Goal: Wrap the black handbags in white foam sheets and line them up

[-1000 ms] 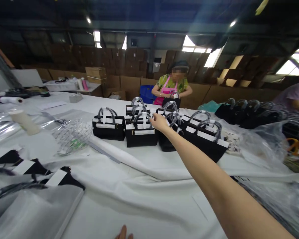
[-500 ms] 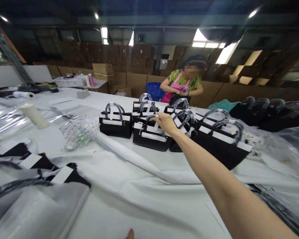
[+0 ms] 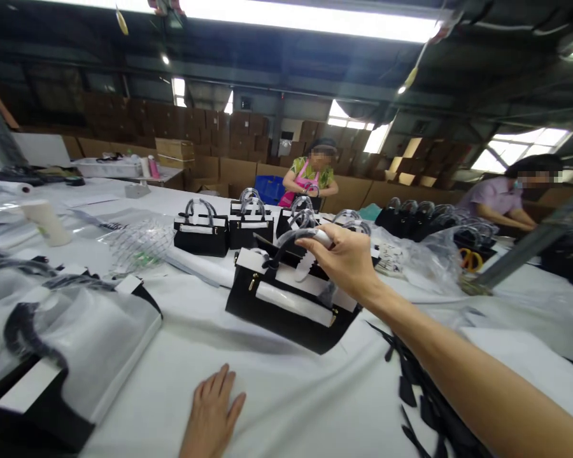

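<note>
My right hand [image 3: 346, 262] is closed around the wrapped handle of a black handbag [image 3: 286, 302] with white paper bands, holding it tilted just above the white table [image 3: 286, 394]. My left hand [image 3: 211, 412] lies flat on the table near the front edge, fingers stretched out, holding nothing. Behind the held bag stand more black handbags [image 3: 201, 232] in rows, their handles wrapped in clear film.
Bagged black handbags [image 3: 57, 356] lie at the front left. A plastic mesh bundle [image 3: 141, 245] and a paper roll [image 3: 48, 222] sit left. Orange scissors [image 3: 470, 259] lie among clear plastic at right. Two people [image 3: 310, 175] work across the table. Black scraps [image 3: 424, 394] lie under my right arm.
My right hand has lifted one handbag out of the row and pulled it toward me. My left hand has come further into view, flat on the table.
</note>
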The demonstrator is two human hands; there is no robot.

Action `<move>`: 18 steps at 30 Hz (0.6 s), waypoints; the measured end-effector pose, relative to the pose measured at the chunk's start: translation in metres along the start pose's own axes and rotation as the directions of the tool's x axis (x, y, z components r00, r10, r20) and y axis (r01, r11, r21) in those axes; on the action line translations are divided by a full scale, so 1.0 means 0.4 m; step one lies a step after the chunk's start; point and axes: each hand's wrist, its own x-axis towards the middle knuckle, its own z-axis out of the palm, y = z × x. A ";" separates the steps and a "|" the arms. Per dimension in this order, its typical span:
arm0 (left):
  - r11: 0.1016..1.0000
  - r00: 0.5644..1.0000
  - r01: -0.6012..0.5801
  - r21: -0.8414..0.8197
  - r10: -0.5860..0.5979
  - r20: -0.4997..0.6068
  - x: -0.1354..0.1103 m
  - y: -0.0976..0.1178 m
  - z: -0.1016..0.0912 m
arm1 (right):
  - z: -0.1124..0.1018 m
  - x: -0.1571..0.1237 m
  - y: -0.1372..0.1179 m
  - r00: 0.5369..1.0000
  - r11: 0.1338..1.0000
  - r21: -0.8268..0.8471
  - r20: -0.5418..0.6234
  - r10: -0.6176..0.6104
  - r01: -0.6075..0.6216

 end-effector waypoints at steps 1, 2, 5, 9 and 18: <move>0.994 0.999 0.034 -0.107 -0.033 0.014 0.003 0.014 -0.026 | -0.038 -0.042 -0.036 0.999 1.000 0.013 0.035 0.014 -0.014; 0.974 0.998 0.061 -0.218 -0.054 0.036 0.003 0.028 -0.053 | -0.075 -0.081 -0.072 0.997 0.999 0.022 0.072 0.029 -0.030; 0.933 0.995 0.100 -0.346 -0.084 0.060 -0.023 0.067 -0.138 | -0.184 -0.190 -0.178 0.982 0.995 0.042 0.174 0.078 -0.086; 0.903 0.977 0.201 -0.379 -0.215 0.006 -0.142 0.103 -0.284 | -0.314 -0.318 -0.305 0.962 0.988 0.079 0.251 0.110 -0.134; 0.637 0.972 0.160 -0.754 -0.234 0.008 -0.379 0.319 -0.765 | -0.409 -0.518 -0.520 0.806 0.852 0.261 0.287 -0.517 0.453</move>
